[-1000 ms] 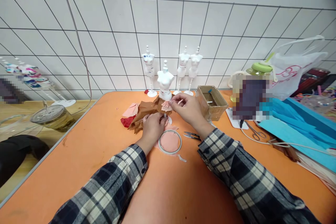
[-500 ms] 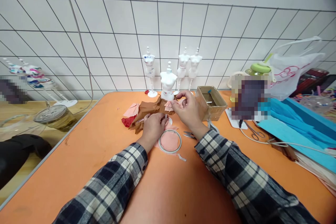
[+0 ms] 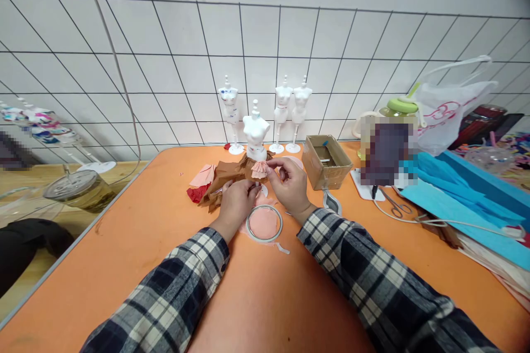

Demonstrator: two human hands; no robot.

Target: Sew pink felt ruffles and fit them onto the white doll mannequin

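We find the pleated pink piece [image 3: 259, 169] before the lower front of the white dress form [image 3: 255, 129], pinched by the right hand [image 3: 292, 183]. The left hand [image 3: 236, 199] lies apart, beside a white base [image 3: 264, 191]; its grip we cannot tell. We judge work partway: brown material [image 3: 229, 170] bunched below, torso bare. The cardboard box [image 3: 337, 175] holds small blue and white scraps.

Behind the front mannequin [image 3: 256, 129] we see three other mannequins [image 3: 283, 102], rightward the box [image 3: 333, 174], before it the ring [image 3: 281, 224].
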